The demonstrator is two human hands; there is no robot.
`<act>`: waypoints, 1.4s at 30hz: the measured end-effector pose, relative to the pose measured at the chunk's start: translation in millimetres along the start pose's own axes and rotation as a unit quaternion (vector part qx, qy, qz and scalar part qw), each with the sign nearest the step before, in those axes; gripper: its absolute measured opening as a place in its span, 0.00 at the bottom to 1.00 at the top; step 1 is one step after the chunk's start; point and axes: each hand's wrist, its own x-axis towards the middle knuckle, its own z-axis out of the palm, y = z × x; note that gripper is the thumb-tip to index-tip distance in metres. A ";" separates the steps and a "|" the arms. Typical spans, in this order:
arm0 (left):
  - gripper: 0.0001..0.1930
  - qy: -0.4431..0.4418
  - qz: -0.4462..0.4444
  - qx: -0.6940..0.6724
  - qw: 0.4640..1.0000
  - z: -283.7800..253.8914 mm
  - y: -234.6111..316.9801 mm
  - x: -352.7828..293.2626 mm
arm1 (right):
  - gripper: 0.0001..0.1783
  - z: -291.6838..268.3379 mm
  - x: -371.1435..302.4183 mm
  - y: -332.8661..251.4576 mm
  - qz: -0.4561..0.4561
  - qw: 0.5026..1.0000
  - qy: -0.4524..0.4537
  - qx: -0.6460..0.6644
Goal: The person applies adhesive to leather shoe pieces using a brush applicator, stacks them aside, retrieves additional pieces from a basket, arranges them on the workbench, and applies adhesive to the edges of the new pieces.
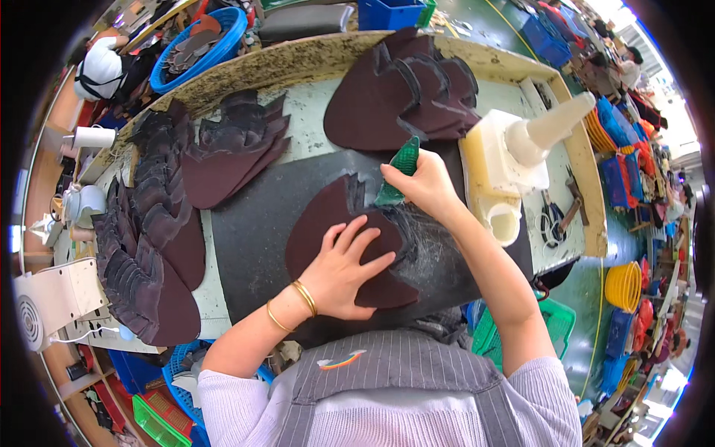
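Note:
A dark maroon shoe-upper piece (320, 223) lies flat on a black mat (246, 223) in the middle of the worktable. My left hand (344, 270) presses on it with fingers spread; two gold bangles sit on that wrist. My right hand (424, 182) grips a green brush (398, 173), whose lower end touches the piece's upper right edge. Shiny streaks of glue cover the mat just right of the piece.
Stacks of similar maroon pieces lie at the left (149, 246), the upper left (231, 145) and the top middle (402, 93). A cream plastic glue container with a cone nozzle (514, 160) stands to the right, scissors (551, 220) beside it. Blue baskets (201, 45) ring the table.

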 end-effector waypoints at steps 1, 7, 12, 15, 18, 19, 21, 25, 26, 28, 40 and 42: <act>0.40 0.005 -0.008 0.001 1.000 -0.4 -2.9 0.4 | 0.14 -4.6 -6.1 7.9 -0.022 1.000 -0.005 -0.002; 0.37 0.030 0.015 0.003 0.999 2.1 -8.0 -3.4 | 0.07 -25.9 -92.1 17.9 0.041 0.992 0.048 0.108; 0.35 0.054 0.008 0.012 0.998 7.4 -9.9 -11.1 | 0.05 -13.7 -118.7 27.3 0.040 0.989 0.026 0.137; 0.33 0.072 0.002 0.014 0.997 10.0 -3.1 -21.5 | 0.09 -6.4 -79.2 -11.1 0.030 0.987 0.054 0.150; 0.32 0.093 0.011 0.021 0.995 14.9 -2.2 -20.5 | 0.11 24.0 -35.3 2.3 -0.081 0.994 0.029 0.074; 0.32 0.097 0.012 0.020 0.995 17.3 -2.8 -22.5 | 0.13 26.1 -26.4 5.7 -0.057 0.998 0.013 0.019; 0.31 0.104 0.016 0.015 0.994 22.5 -4.4 -22.6 | 0.13 15.9 -11.9 -1.1 -0.072 0.996 -0.055 -0.019; 0.29 0.130 0.007 0.037 0.991 17.2 -3.2 -27.7 | 0.11 29.6 -15.8 -23.4 -0.042 0.994 -0.104 -0.005; 0.29 0.129 0.009 0.031 0.991 19.5 -0.9 -29.1 | 0.12 24.4 -24.4 -19.6 -0.068 0.992 -0.079 -0.072; 0.27 0.138 0.013 -0.001 0.990 23.1 -3.5 -29.8 | 0.11 8.3 -46.8 -13.3 -0.068 0.989 -0.120 -0.059; 0.26 0.167 0.006 0.012 0.986 17.6 -7.5 -24.4 | 0.08 -6.0 -105.6 -5.9 -0.098 0.979 -0.159 -0.087; 0.26 0.160 -0.003 0.018 0.987 14.8 -5.7 -23.4 | 0.08 -24.3 -120.3 -6.0 -0.046 0.975 -0.168 -0.138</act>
